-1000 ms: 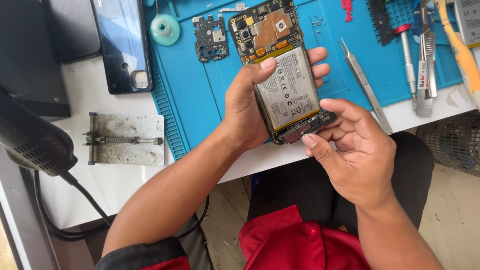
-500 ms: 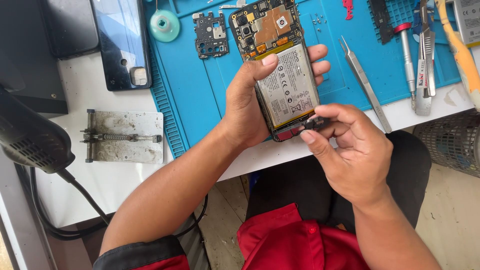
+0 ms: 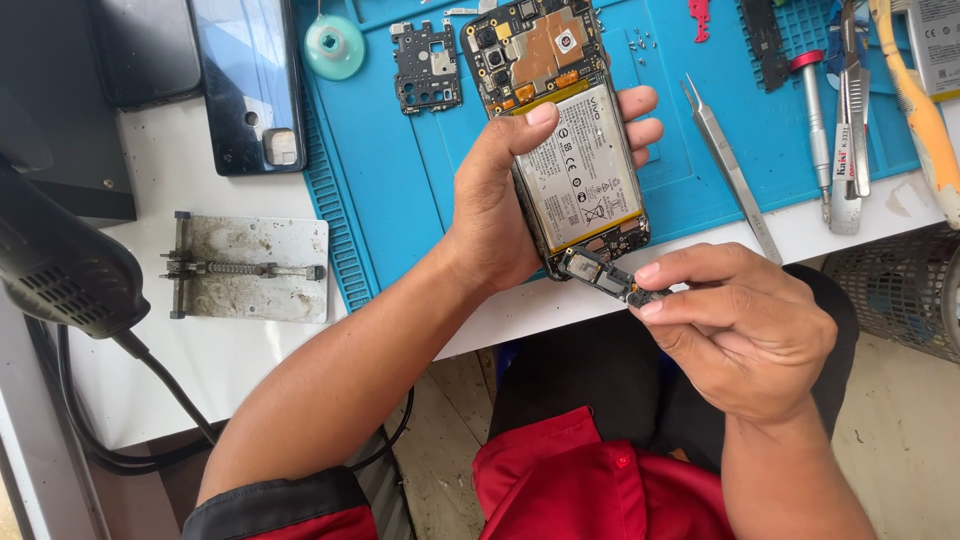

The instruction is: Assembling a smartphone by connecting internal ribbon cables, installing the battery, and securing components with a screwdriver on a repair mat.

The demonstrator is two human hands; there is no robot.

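Note:
My left hand (image 3: 500,200) grips an opened phone (image 3: 570,130) with its back off, thumb on the silver battery, fingers wrapped round the right edge. The circuit board and copper shield show at the phone's top end. My right hand (image 3: 745,325) pinches a small black module (image 3: 605,280) between thumb and forefinger, tilted just off the phone's bottom end. Both hands hover over the front edge of the blue work mat (image 3: 400,200).
Metal tweezers (image 3: 730,170), a screwdriver (image 3: 812,120) and other tools lie on the mat's right side. A black plastic frame piece (image 3: 426,66), a teal suction cup (image 3: 334,46), a dark phone back cover (image 3: 250,85), a metal board clamp (image 3: 245,268) and a hot-air gun (image 3: 60,270) are left.
My right hand has pulled the small black module away from the phone's bottom end and tilted it outward. The left hand kept the phone still.

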